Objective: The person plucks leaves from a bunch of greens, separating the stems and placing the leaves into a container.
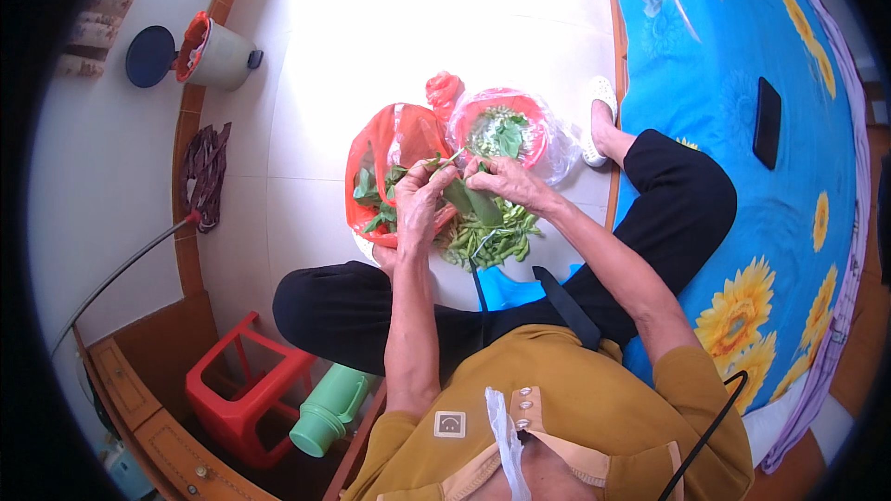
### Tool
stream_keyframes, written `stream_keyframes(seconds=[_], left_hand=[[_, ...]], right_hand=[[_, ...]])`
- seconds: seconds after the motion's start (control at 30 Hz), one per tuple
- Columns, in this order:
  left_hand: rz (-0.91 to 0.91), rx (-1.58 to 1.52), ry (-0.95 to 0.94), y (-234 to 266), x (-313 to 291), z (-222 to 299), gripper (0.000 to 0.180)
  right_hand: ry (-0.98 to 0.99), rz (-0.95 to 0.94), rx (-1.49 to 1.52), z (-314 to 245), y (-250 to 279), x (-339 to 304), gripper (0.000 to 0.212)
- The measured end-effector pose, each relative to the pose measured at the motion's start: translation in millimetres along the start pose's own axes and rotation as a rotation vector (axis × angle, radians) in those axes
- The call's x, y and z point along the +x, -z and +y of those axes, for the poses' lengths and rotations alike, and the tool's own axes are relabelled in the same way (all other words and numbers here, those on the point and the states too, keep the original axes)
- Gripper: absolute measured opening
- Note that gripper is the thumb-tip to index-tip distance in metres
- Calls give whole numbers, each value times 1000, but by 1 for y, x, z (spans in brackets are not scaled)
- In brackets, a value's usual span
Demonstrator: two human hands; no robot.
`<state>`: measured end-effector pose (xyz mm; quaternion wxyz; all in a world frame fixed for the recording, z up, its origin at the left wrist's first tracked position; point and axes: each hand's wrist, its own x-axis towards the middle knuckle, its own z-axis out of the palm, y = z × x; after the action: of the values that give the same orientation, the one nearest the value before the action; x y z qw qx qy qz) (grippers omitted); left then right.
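Note:
My left hand (421, 193) is closed in a pinch, with a thin green stem sticking out above its fingertips. Close beside it, my right hand (509, 182) is pinched too, its fingertips at the same green leafy sprig (481, 206). Broad green leaves hang between the two hands; exactly which piece each holds is partly hidden by the fingers. Below them lies a heap of green bean pods (501, 241). An orange-red plastic bag (364, 150) with leafy greens stands to the left. Beyond my right hand is a red basin (531, 113) lined with clear plastic, holding pale green pieces and a leaf.
A knotted red bag (444, 90) lies behind the basin. On the left are a lidded bin (227, 56), a red stool (218, 390) and a green flask (331, 408). A sunflower-print bed (687, 56) with a black phone (767, 122) borders the right.

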<state>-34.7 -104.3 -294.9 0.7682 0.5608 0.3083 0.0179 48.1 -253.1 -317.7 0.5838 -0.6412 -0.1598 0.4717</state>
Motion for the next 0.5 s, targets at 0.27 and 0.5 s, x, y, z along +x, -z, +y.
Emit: stream_keyframes(seconds=[0.27, 0.5], left_hand=[[111, -107, -73, 26, 18, -4, 11], [-73, -138, 48, 16, 11, -8, 14]], right_hand=[[100, -32, 108, 11, 5, 5, 20], [104, 28, -13, -2, -3, 8, 31]])
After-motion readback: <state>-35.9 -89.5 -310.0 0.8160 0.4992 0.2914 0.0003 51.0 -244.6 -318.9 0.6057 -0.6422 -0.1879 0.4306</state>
